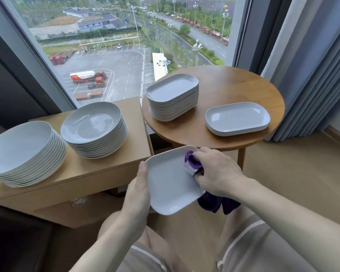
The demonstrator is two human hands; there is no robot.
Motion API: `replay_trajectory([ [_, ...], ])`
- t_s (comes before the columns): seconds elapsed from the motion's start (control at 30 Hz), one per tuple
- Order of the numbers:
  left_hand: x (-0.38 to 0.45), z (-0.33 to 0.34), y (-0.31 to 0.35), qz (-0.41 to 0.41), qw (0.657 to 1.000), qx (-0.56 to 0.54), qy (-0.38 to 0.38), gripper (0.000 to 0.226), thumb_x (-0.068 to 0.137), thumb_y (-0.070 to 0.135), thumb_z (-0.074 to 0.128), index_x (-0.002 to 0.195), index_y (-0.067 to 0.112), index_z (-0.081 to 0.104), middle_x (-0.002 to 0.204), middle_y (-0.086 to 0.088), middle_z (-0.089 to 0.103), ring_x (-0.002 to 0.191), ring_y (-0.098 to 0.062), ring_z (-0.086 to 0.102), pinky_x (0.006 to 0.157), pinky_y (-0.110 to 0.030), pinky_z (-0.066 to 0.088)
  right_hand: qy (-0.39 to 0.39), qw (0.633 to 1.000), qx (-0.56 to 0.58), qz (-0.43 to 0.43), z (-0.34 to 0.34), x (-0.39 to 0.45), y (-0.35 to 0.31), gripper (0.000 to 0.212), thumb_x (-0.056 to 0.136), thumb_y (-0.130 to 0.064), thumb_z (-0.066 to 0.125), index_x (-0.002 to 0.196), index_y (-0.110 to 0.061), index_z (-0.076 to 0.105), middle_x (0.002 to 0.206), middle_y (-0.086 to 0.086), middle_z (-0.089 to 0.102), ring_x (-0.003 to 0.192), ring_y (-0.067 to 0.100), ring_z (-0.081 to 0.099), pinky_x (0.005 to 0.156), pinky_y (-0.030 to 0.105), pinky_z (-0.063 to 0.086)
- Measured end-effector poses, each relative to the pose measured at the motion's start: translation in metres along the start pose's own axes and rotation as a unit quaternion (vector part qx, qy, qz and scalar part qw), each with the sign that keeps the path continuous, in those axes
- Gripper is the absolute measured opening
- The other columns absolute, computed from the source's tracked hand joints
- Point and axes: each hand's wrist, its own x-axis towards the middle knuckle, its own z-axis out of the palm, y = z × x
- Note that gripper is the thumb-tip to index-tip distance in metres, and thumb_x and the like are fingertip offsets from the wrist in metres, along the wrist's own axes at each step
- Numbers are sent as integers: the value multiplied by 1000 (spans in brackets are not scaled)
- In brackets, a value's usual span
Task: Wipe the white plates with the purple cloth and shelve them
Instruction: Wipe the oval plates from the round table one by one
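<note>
Two hands work low in the centre of my frame: the left hand [137,191] grips the near-left edge of a white rectangular plate [169,185], thumb lying along its rim, and holds it tilted above the lap. My right hand [216,171] is curled round a bunched purple cloth [193,160], pressing it onto the plate's upper right part — the cloth's loose end hangs below the plate's right edge. Right of centre stands a round wooden table [234,91]; on its left part I see a tall stack of rectangular plates [173,97], on its right part a short stack of the same plates [238,118], the two well apart. At left, a pale wooden cabinet [98,171] carries two stacks of round plates — one at the far left [26,152], one just beside it toward centre [94,128]. Grey curtains [312,65] hang at the right edge.
</note>
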Motion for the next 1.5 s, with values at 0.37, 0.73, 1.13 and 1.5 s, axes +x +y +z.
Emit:
replay_trajectory([
  [0.37, 2, 9, -17, -73, 995, -69, 5, 53, 97, 56, 50, 85, 19, 85, 101, -11, 80, 95, -23, 77, 88, -39, 57, -13, 982, 63, -177, 24, -33, -52, 47, 89, -46, 48, 132, -29, 56, 134, -10, 54, 111, 18, 55, 88, 38, 54],
  [0.73, 11, -15, 5, -23, 998, -51, 13, 62, 98, 69, 36, 121, 22, 70, 109, -7, 80, 98, -29, 77, 92, -52, 59, -85, 979, -11, -187, 16, -25, -38, 17, 88, -30, 60, 103, -28, 52, 107, -9, 51, 90, 20, 48, 78, 34, 47],
  [1.13, 25, 3, 35, 0, 996, -65, 61, 50, 102, 66, 37, 110, 32, 72, 103, 4, 81, 87, -19, 79, 81, -46, 58, 23, 999, -5, -39, -15, 2, 19, 42, 87, -27, 62, 129, -28, 54, 134, -12, 52, 110, 21, 51, 88, 36, 52],
  [1.5, 124, 53, 143, 24, 994, -68, 82, 49, 107, 60, 35, 119, 22, 65, 109, -8, 76, 98, -34, 73, 77, -56, 63, 174, 981, 77, 50, -36, 15, 50, 56, 84, -24, 65, 139, -26, 53, 139, -14, 49, 112, 22, 52, 85, 33, 49],
])
